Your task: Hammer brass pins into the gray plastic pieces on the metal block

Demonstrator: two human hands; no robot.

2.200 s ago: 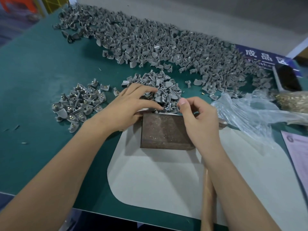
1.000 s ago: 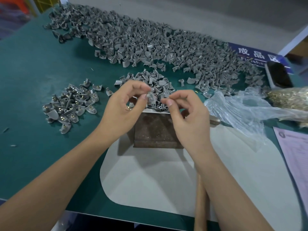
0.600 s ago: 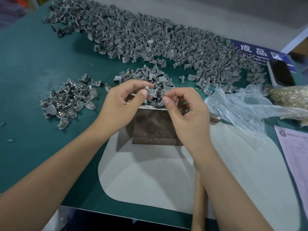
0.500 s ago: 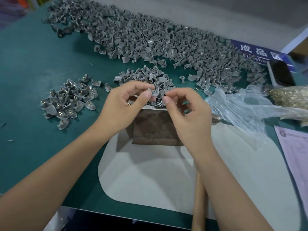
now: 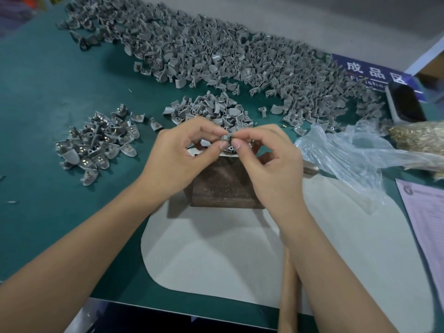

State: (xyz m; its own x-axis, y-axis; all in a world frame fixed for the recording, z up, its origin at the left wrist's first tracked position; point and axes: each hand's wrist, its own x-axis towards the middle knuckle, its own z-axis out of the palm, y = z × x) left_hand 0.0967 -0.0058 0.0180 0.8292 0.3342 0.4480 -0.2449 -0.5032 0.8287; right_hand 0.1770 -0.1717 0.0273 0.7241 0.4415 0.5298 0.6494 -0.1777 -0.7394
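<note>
My left hand (image 5: 177, 155) pinches a small gray plastic piece (image 5: 225, 137) between thumb and fingertips, just above the far edge of the rusty brown metal block (image 5: 224, 186). My right hand (image 5: 269, 159) meets it from the right, thumb and forefinger pinched at the same piece; whether a brass pin sits between them is too small to tell. The hammer's wooden handle (image 5: 288, 294) lies under my right forearm, its head mostly hidden.
A small heap of gray pieces (image 5: 211, 111) lies behind the block, a huge spread (image 5: 216, 51) farther back. Pieces with pins (image 5: 98, 140) lie at left. A clear plastic bag (image 5: 348, 152), brass pins (image 5: 418, 138), a dark box (image 5: 406, 104) and paper (image 5: 427, 212) sit right. A white mat (image 5: 216, 255) underlies the block.
Both hands rose from the heap behind the block and came together; my left hand now pinches a gray piece and my right fingertips have closed in on it.
</note>
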